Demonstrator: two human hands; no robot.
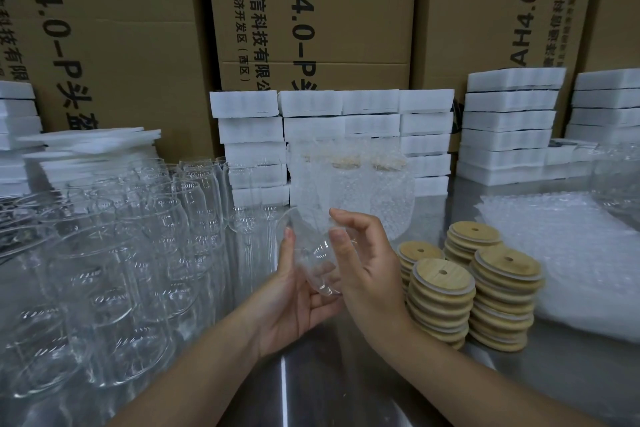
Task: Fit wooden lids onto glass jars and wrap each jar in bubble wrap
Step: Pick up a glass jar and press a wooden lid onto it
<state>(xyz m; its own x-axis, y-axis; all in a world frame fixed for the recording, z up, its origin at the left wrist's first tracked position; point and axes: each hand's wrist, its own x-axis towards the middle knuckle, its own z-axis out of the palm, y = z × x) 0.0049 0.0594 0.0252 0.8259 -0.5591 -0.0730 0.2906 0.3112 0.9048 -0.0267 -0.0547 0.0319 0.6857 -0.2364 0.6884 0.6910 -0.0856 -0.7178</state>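
Note:
A clear glass jar [313,255] without a lid is tilted between both my hands at the centre. My left hand [294,298] cradles it from below and the left, fingers curled round it. My right hand [363,263] holds its right side, thumb and fingers curved on the glass. Stacks of round wooden lids [441,291] with a centre hole stand just right of my right hand. A pile of bubble wrap sheets [571,253] lies further right. Behind my hands stand wrapped jars [356,184] with lids on.
Many bare glass jars [114,253] crowd the steel table [346,374] on the left. White foam-wrapped packs [509,128] are stacked along the back in front of tall cardboard boxes [311,10]. A glass bowl [620,180] sits at the far right.

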